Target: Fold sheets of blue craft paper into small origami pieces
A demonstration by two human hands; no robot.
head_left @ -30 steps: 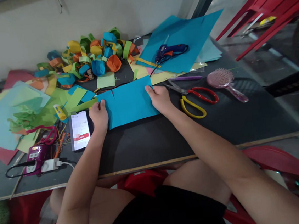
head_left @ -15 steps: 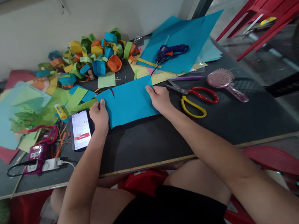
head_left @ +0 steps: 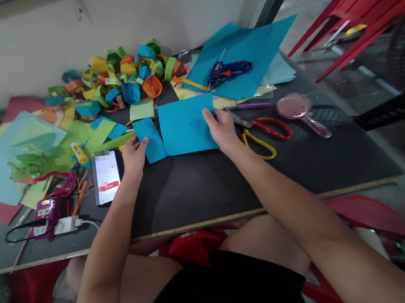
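My left hand (head_left: pixel 135 154) pinches a narrow blue paper strip (head_left: pixel 150 138) at its near left edge on the black table (head_left: pixel 199 185). My right hand (head_left: pixel 222 129) grips the right edge of the larger blue paper piece (head_left: pixel 185 126). The strip and the larger piece lie side by side, split apart along a tear line. Both pieces rest flat on the table in front of me.
Red-and-yellow scissors (head_left: pixel 258 133) lie just right of my right hand, with a pink hairbrush (head_left: pixel 299 112) beyond. A phone (head_left: pixel 105 176) sits left of my left hand. A blue glue gun (head_left: pixel 228 69) rests on large blue sheets; a pile of folded coloured paper (head_left: pixel 125 77) lies behind.
The single blue sheet has come apart into a narrow strip and a larger piece. My right hand shifted the larger piece up and right; my left hand stays on the strip.
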